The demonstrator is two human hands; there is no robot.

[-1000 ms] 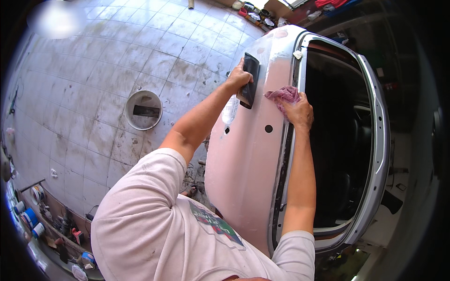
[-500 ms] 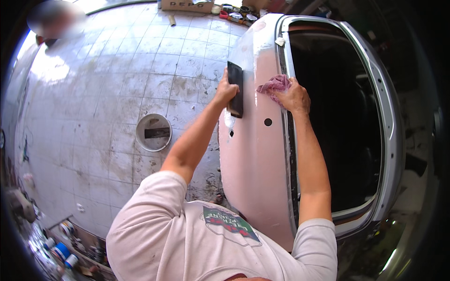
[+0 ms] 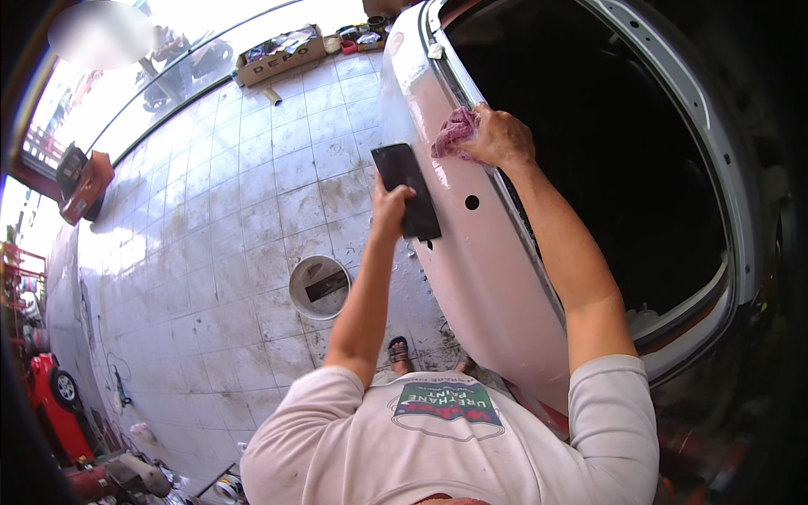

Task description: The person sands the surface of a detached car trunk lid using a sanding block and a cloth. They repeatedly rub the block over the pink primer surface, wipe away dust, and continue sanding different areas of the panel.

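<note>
Against the pale car door [image 3: 497,286], a dark sanding block [image 3: 406,190] is gripped by the left hand [image 3: 389,206], its long axis running up the panel, tilted slightly left. Further right, a pink rag [image 3: 455,131] is clenched by the right hand [image 3: 498,136]. A tilted block edge could gouge the surface.

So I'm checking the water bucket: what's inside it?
Inside the white bucket on the tiled floor lies one dark rectangular piece. Whether it holds water cannot be told; nothing covers it.

Bucket [image 3: 319,287] left of door panel [image 3: 480,278]
</note>
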